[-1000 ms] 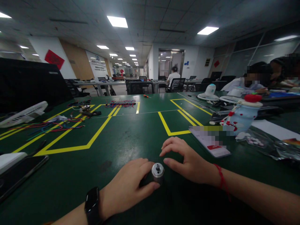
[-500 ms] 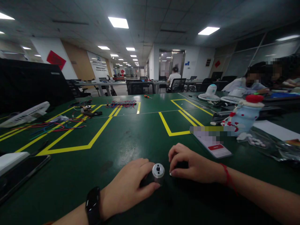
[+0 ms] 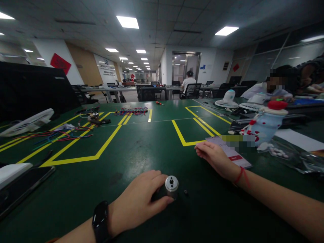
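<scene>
My left hand [image 3: 141, 192] rests on the green table, its fingers and thumb wrapped round a metal cylinder [image 3: 171, 187] that looks like a small motor. The cylinder stands upright, its silver top face up with a dark centre and two small holes. Just right of it lies a tiny metal piece [image 3: 185, 191], too small to name, which neither hand touches. Farther right, my right hand [image 3: 215, 157] hovers by the near-left part of a phone [image 3: 241, 161] and partly covers it. Its fingers are bent and pressed together; the fingertips' inner side is hidden.
Yellow tape [image 3: 73, 160] marks out areas on the table. Loose wires [image 3: 65, 135] and a wire bundle [image 3: 133, 111] lie at the back left. A screwdriver [image 3: 159, 103] lies at the far edge. A blue bottle [image 3: 270, 123] and white fans [image 3: 226, 99] stand at right.
My right hand has moved away from the cylinder, forward and right to the phone. The tiny metal piece that was at its fingertips now lies uncovered on the table. My left hand stays put.
</scene>
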Motion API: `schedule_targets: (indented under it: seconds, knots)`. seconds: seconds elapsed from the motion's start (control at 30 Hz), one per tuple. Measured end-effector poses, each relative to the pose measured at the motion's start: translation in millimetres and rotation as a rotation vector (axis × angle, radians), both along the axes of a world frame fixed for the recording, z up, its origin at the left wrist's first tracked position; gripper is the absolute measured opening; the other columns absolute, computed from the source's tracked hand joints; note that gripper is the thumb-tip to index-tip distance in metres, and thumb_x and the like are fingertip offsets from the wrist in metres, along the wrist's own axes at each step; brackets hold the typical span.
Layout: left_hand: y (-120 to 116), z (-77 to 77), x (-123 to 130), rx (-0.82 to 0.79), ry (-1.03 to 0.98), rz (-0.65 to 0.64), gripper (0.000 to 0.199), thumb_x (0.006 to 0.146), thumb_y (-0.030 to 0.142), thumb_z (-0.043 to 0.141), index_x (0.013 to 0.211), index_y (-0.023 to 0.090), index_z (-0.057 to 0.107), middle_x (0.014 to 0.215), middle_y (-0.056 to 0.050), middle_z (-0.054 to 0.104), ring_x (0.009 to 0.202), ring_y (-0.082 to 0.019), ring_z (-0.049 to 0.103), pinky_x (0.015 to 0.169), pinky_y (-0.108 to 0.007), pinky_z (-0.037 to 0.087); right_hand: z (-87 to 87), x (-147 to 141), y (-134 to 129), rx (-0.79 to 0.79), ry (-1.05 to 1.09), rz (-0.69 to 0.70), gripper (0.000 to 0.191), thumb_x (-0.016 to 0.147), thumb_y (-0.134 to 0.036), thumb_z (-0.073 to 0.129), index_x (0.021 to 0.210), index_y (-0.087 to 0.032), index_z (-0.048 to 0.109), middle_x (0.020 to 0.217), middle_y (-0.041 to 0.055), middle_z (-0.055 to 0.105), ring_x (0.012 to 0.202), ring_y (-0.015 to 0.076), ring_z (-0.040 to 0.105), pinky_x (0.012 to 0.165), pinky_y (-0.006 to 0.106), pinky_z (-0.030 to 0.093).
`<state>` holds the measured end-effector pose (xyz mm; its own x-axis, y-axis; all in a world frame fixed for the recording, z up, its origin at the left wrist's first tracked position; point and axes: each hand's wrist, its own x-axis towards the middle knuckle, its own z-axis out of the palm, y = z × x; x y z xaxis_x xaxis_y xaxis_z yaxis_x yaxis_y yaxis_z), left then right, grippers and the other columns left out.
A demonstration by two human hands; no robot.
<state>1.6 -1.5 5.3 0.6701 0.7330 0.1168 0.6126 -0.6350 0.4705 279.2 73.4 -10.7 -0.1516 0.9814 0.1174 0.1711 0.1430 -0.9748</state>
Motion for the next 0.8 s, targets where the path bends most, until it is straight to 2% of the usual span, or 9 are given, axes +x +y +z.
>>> schedule_targets:
  seconds: [0.1, 0.17, 0.3, 0.37, 0.47, 0.57, 0.63, 0.73, 0.8]
  knots:
    - [-0.4, 0.3, -0.2, 0.001, -0.003, -0.001, 0.014, 0.092, 0.034, 0.059, 0.098, 0.021, 0.056, 0.090, -0.001, 0.057, 0.080, -0.019, 0.051, 0.070, -0.030, 0.039, -0.2, -0.4, -0.8, 0.003, -0.022, -0.005, 0.034, 0.087, -0.046, 0.059, 0.086, -0.014, 0.065, 0.078, 0.0033, 0.060, 0.069, 0.0145, 0.055, 0.066, 0.030, 0.045]
    - [-1.1, 0.7, 0.1, 0.003, 0.001, 0.000, 0.014, 0.092, 0.034, 0.058, 0.098, 0.021, 0.057, 0.090, -0.002, 0.057, 0.080, -0.020, 0.051, 0.070, -0.030, 0.039, 7.2, -2.7, -8.5, 0.015, -0.092, 0.072, 0.029, 0.085, -0.044, 0.064, 0.085, -0.015, 0.067, 0.076, 0.0014, 0.061, 0.069, 0.0146, 0.055, 0.067, 0.031, 0.044]
    - [-2.3, 1.4, 0.7, 0.003, 0.029, 0.005, 0.015, 0.093, 0.035, 0.058, 0.095, 0.020, 0.057, 0.088, -0.002, 0.057, 0.078, -0.019, 0.050, 0.069, -0.030, 0.040, 26.7, -8.8, -27.1, 0.218, -0.486, 0.534, 0.023, 0.075, -0.040, 0.076, 0.088, -0.021, 0.072, 0.091, 0.0011, 0.065, 0.086, 0.0182, 0.057, 0.081, 0.036, 0.040]
    - [-2.6, 1.8, 0.8, 0.004, 0.035, 0.013, 0.015, 0.092, 0.035, 0.059, 0.094, 0.020, 0.057, 0.089, -0.002, 0.057, 0.079, -0.020, 0.051, 0.069, -0.030, 0.040, 31.9, -12.4, -33.1, 0.337, -0.654, 0.654, 0.021, 0.072, -0.040, 0.079, 0.084, -0.024, 0.074, 0.096, 0.0008, 0.063, 0.094, 0.0199, 0.056, 0.086, 0.038, 0.037]
    - [-3.0, 3.4, 0.8, -0.009, 0.019, 0.024, 0.015, 0.092, 0.034, 0.060, 0.096, 0.020, 0.058, 0.095, -0.002, 0.056, 0.083, -0.020, 0.052, 0.071, -0.030, 0.042, 32.9, -18.7, -37.6, 0.386, -0.688, 0.649, 0.014, 0.077, -0.037, 0.075, 0.079, -0.023, 0.074, 0.092, 0.0002, 0.062, 0.090, 0.0180, 0.057, 0.084, 0.037, 0.038]
    - [-3.8, 5.5, 0.8, -0.027, 0.005, 0.019, 0.015, 0.091, 0.033, 0.060, 0.099, 0.021, 0.058, 0.100, -0.003, 0.056, 0.085, -0.019, 0.053, 0.073, -0.031, 0.044, 34.6, -24.8, -41.1, 0.357, -0.512, 0.568, 0.014, 0.084, -0.033, 0.070, 0.082, -0.019, 0.071, 0.090, 0.0012, 0.061, 0.083, 0.0148, 0.059, 0.079, 0.031, 0.044]
    - [-4.2, 6.4, 0.8, -0.027, 0.001, 0.019, 0.015, 0.091, 0.032, 0.061, 0.100, 0.021, 0.058, 0.102, -0.003, 0.055, 0.086, -0.020, 0.053, 0.075, -0.031, 0.045, 38.2, -27.9, -44.3, 0.364, -0.465, 0.551, 0.015, 0.082, -0.033, 0.071, 0.085, -0.018, 0.070, 0.092, 0.0019, 0.061, 0.082, 0.0142, 0.059, 0.074, 0.028, 0.047]
    - [-5.0, 7.0, 0.5, -0.023, -0.009, 0.019, 0.016, 0.090, 0.030, 0.061, 0.103, 0.022, 0.058, 0.107, -0.003, 0.054, 0.089, -0.020, 0.053, 0.078, -0.032, 0.046, 41.8, -29.8, -49.0, 0.395, -0.604, 0.623, 0.017, 0.075, -0.030, 0.078, 0.087, -0.019, 0.072, 0.093, 0.0021, 0.063, 0.083, 0.0159, 0.060, 0.073, 0.028, 0.047]
    - [-5.6, 7.3, 0.2, -0.018, -0.010, 0.018, 0.017, 0.090, 0.029, 0.061, 0.105, 0.022, 0.057, 0.111, -0.004, 0.054, 0.091, -0.020, 0.054, 0.080, -0.033, 0.046, 41.0, -30.0, -50.5, 0.379, -0.674, 0.659, 0.013, 0.077, -0.026, 0.076, 0.086, -0.019, 0.072, 0.092, 0.0026, 0.064, 0.083, 0.0163, 0.060, 0.073, 0.028, 0.047]
